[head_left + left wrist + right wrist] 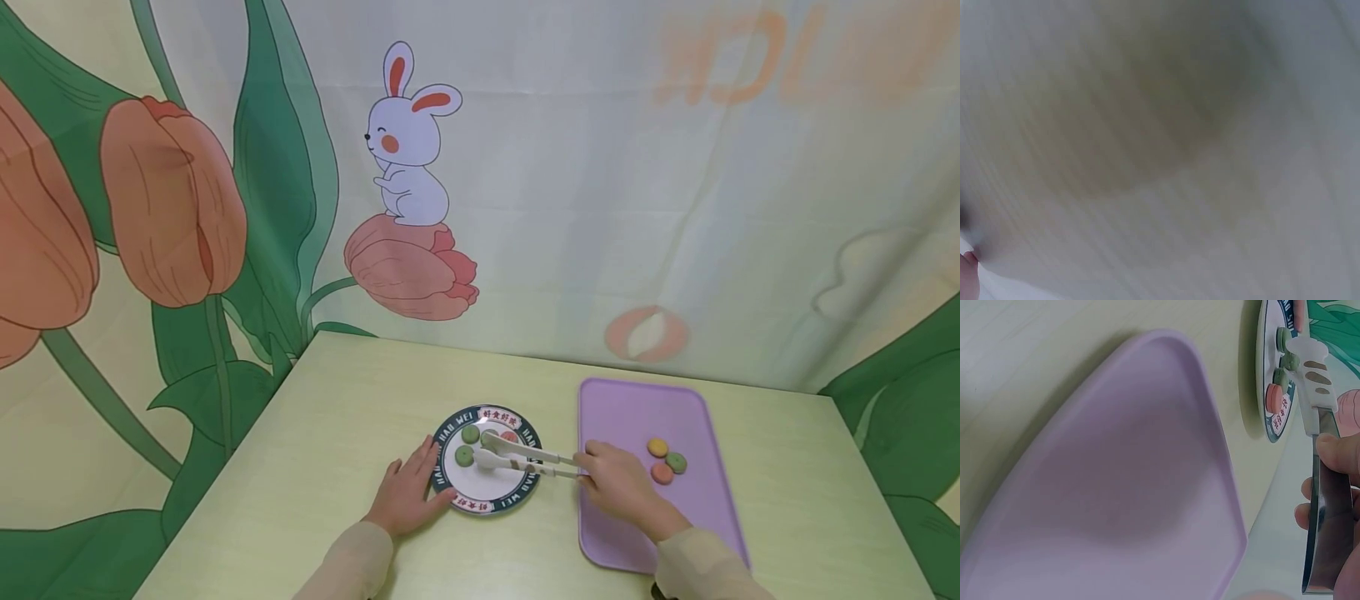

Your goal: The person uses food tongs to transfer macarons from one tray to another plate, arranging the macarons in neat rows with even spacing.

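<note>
My right hand (618,483) grips metal-handled tongs (1329,506) with white slotted tips, reaching left over a round plate (480,486) with a dark lettered rim. On the plate are green macaron-like discs (464,456) and a pink-orange one (1274,398). One green disc (1291,361) is right at the tong tips; whether they pinch it I cannot tell. My left hand (408,492) rests at the plate's left edge, fingers extended and thumb on the near rim. The left wrist view is mostly blurred tabletop.
A purple tray (637,400) lies right of the plate, under my right forearm. On it sit a yellow disc (657,447), a green disc (676,462) and an orange disc (662,473). Behind the pale table (360,392) hangs a printed curtain (540,208).
</note>
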### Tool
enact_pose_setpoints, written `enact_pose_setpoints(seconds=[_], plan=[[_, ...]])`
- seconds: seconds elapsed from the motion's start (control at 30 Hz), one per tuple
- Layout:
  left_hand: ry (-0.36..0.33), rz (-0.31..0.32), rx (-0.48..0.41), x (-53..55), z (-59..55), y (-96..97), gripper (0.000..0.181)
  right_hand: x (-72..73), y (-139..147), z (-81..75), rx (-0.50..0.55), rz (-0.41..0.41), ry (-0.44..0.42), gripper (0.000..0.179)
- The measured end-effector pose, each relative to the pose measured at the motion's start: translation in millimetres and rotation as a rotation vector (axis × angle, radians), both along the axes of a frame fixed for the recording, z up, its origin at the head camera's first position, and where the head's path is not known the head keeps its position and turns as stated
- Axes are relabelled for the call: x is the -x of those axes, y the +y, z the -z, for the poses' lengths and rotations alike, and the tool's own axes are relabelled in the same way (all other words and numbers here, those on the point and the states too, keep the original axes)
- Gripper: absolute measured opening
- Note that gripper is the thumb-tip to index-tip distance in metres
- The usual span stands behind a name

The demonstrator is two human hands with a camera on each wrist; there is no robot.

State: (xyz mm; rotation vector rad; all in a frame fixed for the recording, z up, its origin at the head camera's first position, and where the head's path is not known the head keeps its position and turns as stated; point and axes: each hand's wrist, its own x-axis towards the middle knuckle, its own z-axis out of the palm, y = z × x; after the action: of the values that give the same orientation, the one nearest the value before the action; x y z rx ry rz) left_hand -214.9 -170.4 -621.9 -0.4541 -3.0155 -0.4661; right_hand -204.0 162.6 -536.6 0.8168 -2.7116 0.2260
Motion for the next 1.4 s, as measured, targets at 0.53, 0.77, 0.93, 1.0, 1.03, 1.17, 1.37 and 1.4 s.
enact_pose_setpoints(seconds=[0.53, 0.77, 0.93, 1.0, 1.03, 1.17, 1.37, 1.4], plan=[[0.01, 0.007, -0.002, -0.3, -0.4, 0.0, 0.083, 2.7, -6.2, 3.9, -0.02, 0.015, -0.042, 0.011], [0.003, 0.003, -0.003, -0.3, 0.0, 0.0, 0.081, 3.0, -6.8, 4.3, -0.031, 0.016, -0.056, 0.013], [0.003, 0.003, -0.004, 0.1, 0.4, 0.3, 0.081, 2.6, -6.3, 5.2, -0.031, 0.018, -0.05, 0.014], [0.001, 0.002, -0.003, 0.5, 0.9, 0.6, 0.081, 2.4, -5.8, 5.2, -0.026, 0.017, -0.044, 0.014], [0.003, 0.002, 0.001, 0.7, 1.2, 0.7, 0.081, 2.4, -5.4, 5.4, -0.024, 0.016, -0.04, 0.014], [0.001, -0.001, 0.007, 0.9, 1.6, 0.8, 0.081, 2.1, -3.7, 4.9, -0.02, 0.006, -0.017, 0.014], [0.004, -0.004, -0.003, -0.1, 0.2, 0.5, 0.081, 0.7, -0.5, 0.4, -0.025, 0.005, -0.028, 0.018], [0.004, -0.004, -0.004, -0.4, -0.2, 0.5, 0.081, 0.5, 0.0, -0.6, -0.028, 0.007, -0.035, 0.019]])
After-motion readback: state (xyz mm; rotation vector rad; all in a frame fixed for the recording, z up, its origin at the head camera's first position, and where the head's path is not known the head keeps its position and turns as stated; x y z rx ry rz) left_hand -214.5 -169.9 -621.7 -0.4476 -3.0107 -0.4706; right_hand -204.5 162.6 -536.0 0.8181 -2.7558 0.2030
